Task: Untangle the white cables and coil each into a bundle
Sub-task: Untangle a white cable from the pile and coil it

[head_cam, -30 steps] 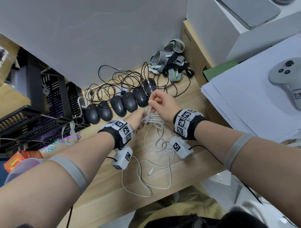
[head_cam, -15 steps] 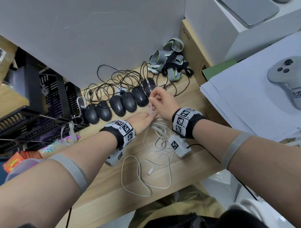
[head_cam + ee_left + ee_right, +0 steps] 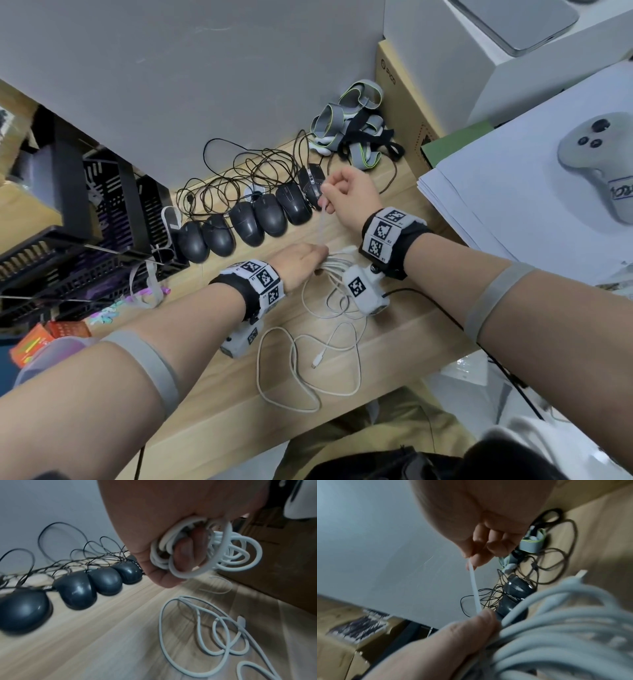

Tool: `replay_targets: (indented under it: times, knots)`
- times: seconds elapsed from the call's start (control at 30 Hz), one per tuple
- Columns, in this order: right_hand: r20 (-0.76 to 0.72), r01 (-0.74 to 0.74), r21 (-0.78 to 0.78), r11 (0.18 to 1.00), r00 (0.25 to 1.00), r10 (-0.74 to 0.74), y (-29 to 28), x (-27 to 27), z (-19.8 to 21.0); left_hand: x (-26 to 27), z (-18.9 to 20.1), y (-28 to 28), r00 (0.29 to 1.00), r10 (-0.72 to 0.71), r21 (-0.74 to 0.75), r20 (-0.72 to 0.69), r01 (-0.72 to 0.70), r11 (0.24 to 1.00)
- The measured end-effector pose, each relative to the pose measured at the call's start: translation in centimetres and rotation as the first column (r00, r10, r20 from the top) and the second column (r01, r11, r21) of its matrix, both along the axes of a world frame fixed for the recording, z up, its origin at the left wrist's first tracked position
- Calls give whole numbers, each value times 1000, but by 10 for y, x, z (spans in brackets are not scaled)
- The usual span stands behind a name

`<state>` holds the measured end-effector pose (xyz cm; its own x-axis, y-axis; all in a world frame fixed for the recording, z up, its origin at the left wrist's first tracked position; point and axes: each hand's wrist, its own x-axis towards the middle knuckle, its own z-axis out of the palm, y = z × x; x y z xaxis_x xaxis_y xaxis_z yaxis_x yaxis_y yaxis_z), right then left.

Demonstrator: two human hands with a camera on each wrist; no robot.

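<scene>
Cables: the white cables (image 3: 310, 356) are light, limp and smooth; part is gathered in loops, the rest sprawls on the desk (image 3: 394, 342) toward its near edge.
Left hand: the left hand (image 3: 301, 262) is curled round the gathered loops (image 3: 193, 553).
Right hand: the right hand (image 3: 349, 193) pinches one taut strand (image 3: 475, 588), raised above the left.
Hold: I judge the best grip is on the loops' crossing, where slack would slip.
Room: the computer mice (image 3: 246, 224) lie just behind; the paper stack (image 3: 496, 205) bounds the right side.
</scene>
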<state>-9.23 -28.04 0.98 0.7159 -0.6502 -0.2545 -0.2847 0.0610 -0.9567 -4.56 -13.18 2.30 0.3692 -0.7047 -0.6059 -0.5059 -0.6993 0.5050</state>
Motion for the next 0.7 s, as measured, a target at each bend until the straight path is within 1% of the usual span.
replay_targets:
  times: [0.13, 0.27, 0.33, 0.4, 0.47, 0.53, 0.63, 0.7]
  knots:
    - [-32, 64, -61, 996, 997, -66, -6, 12, 3, 3, 2, -4, 1000, -23, 16, 19, 23, 1000]
    - [-49, 98, -27, 995, 994, -99, -4, 16, -1, 7, 3, -1, 998, -47, 56, 35, 45, 997]
    - [-49, 122, 31, 992, 991, -121, -1, 16, -1, 9, 1, 1, 1000, -25, 81, 6, 25, 996]
    - [-67, 117, 144, 983, 992, -108, 1, 14, 2, 11, -3, 2, 999, 20, 84, -28, -17, 996]
    - [-128, 37, 229, 973, 992, -7, 4, 9, 1, 13, -5, 1, 997, 74, 71, -32, -71, 995]
    - [-210, -108, 242, 964, 964, 161, 7, 2, -6, 16, -5, 0, 995, 101, 58, -6, -101, 993]
    - [-308, -305, 194, 932, 883, 353, 13, -7, -10, 18, -4, -1, 999, 34, 54, 15, -35, 998]
    - [-376, -375, 137, 917, 837, 398, 15, -10, -10, 15, -5, 0, 1000, 21, 49, 5, -22, 999]
